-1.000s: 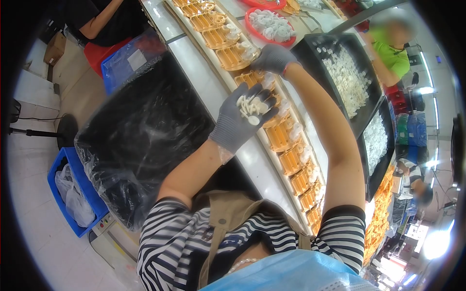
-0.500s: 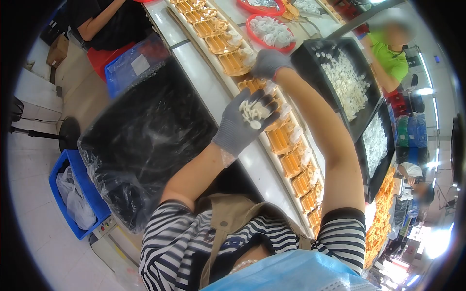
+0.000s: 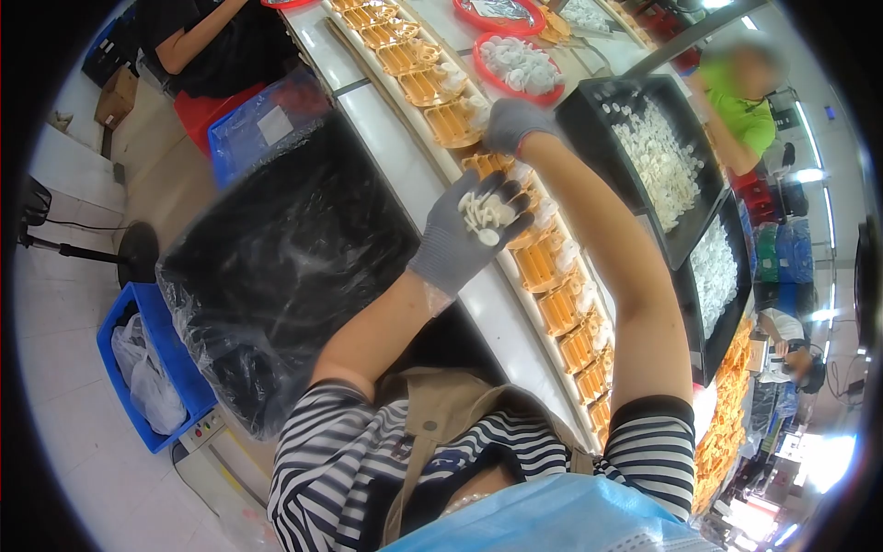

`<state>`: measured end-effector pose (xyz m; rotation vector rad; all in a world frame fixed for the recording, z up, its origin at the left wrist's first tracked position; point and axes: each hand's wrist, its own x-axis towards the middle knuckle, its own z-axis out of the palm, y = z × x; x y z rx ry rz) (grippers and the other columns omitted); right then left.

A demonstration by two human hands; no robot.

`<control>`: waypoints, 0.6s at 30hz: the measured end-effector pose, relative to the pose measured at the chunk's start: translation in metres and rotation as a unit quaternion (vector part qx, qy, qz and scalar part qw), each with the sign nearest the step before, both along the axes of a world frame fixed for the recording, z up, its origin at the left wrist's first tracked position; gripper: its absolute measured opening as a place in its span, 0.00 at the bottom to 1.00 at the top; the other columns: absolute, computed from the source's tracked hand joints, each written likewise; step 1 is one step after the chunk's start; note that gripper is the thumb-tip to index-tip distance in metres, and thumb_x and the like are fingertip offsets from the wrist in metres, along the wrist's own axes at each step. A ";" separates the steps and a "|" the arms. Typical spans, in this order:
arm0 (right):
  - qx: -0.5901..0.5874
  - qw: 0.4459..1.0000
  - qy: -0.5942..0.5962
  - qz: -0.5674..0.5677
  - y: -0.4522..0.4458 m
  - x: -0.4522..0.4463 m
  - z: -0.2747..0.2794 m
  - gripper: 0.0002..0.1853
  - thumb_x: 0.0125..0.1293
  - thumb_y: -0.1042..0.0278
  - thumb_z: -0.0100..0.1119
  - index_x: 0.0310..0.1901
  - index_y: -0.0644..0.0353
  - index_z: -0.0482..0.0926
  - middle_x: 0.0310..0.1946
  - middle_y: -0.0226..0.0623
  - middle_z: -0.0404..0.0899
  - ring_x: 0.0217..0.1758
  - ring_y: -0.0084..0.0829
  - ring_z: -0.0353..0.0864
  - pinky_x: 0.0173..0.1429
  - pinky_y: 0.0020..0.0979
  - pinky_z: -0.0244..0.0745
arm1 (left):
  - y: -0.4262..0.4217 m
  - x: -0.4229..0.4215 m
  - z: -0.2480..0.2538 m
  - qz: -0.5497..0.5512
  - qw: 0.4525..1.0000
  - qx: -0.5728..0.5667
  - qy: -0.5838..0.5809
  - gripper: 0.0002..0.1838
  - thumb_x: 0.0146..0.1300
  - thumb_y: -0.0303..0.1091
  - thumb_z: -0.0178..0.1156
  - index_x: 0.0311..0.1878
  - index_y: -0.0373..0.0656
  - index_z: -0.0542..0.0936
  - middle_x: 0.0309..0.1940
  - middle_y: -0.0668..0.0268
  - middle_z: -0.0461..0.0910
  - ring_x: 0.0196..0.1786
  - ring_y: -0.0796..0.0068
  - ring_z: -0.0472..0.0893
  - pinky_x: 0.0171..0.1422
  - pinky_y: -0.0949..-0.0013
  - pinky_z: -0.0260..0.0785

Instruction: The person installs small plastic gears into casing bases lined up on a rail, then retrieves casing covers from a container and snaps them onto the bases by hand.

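My left hand (image 3: 451,230), in a grey glove, is palm up and cupped around a small heap of white plastic parts (image 3: 486,213); one is a round disc. My right hand (image 3: 517,127), also gloved in grey, reaches over the row of orange plastic pieces (image 3: 543,264) on the long rail. Its back is toward me and its fingertips are hidden, so what they hold cannot be made out. Nearest to it is an orange piece (image 3: 453,124) with clear-white parts at its right edge.
Right of the row stand a black tray (image 3: 589,115) of small white parts and another black tray (image 3: 699,317). A red basin (image 3: 559,92) holds white round parts. Black plastic sheeting (image 3: 294,248) lies left of the bench. Co-workers, one in a green shirt (image 3: 743,115), are nearby.
The whole view has shifted slightly. My left hand stays cupped around the white parts, and my right hand remains at about the same place over the row.
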<state>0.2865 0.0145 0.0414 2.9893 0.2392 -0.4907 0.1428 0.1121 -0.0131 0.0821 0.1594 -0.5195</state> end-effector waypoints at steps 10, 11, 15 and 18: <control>0.062 0.998 -0.005 0.034 -0.035 0.016 -0.011 0.17 0.56 0.56 0.61 0.39 0.61 0.84 0.37 0.47 0.83 0.41 0.42 0.83 0.46 0.37 0.76 | 0.004 -0.002 0.001 -0.002 1.000 0.000 0.010 0.26 0.75 0.48 0.43 0.65 0.39 0.64 0.57 0.54 0.69 0.62 0.58 0.73 0.67 0.53 0.68; 0.099 0.994 -0.018 0.040 -0.043 0.015 -0.009 0.16 0.58 0.57 0.59 0.39 0.61 0.84 0.37 0.47 0.83 0.41 0.42 0.83 0.46 0.37 0.75 | 0.004 -0.002 0.002 0.007 1.000 0.012 -0.005 0.25 0.75 0.48 0.43 0.64 0.39 0.65 0.57 0.55 0.70 0.61 0.58 0.73 0.66 0.53 0.69; 0.272 0.956 -0.076 0.076 -0.056 -0.025 0.013 0.12 0.62 0.62 0.57 0.38 0.62 0.82 0.35 0.45 0.83 0.39 0.43 0.82 0.46 0.39 0.74 | 0.004 0.005 -0.001 0.004 0.999 -0.012 0.029 0.21 0.74 0.47 0.45 0.60 0.41 0.68 0.54 0.57 0.72 0.58 0.60 0.75 0.64 0.52 0.70; 0.319 0.922 -0.155 0.156 -0.064 -0.055 0.010 0.09 0.63 0.65 0.57 0.38 0.61 0.81 0.35 0.44 0.82 0.38 0.44 0.81 0.46 0.39 0.74 | 0.002 0.015 -0.003 -0.001 0.998 -0.035 0.050 0.20 0.74 0.47 0.45 0.57 0.41 0.69 0.53 0.57 0.72 0.57 0.62 0.75 0.63 0.52 0.70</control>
